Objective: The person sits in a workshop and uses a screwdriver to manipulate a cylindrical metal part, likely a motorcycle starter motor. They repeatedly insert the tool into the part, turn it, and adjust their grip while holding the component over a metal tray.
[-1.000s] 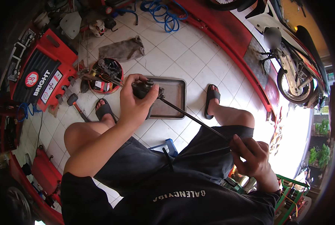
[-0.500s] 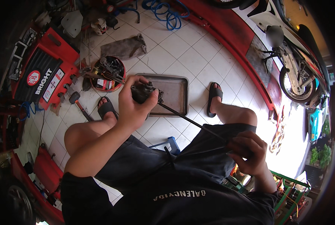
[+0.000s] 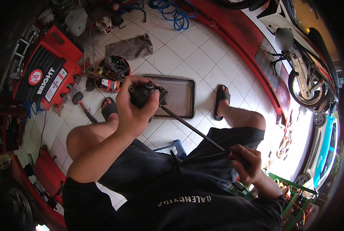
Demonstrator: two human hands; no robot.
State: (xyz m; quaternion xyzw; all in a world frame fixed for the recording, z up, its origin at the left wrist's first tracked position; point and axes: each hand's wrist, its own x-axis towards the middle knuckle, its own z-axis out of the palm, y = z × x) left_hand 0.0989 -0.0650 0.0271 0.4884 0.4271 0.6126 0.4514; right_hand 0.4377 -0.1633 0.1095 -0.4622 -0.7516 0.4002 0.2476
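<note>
Right hand [image 3: 249,163]: moved left, holds rod [image 3: 192,127];
Left hand [image 3: 132,109]: holds metal part [image 3: 140,95];
Slip: possible if we tilt rod

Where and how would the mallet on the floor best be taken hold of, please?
Probably by the handle, reached from above on the side of the left knee: the slim handle slants toward that knee, while the bulkier head lies farther off. The left hand is occupied with a dark metal part.

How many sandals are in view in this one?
2: the left sandal, just right of the mallet, and the right sandal, right of the tray.
</note>
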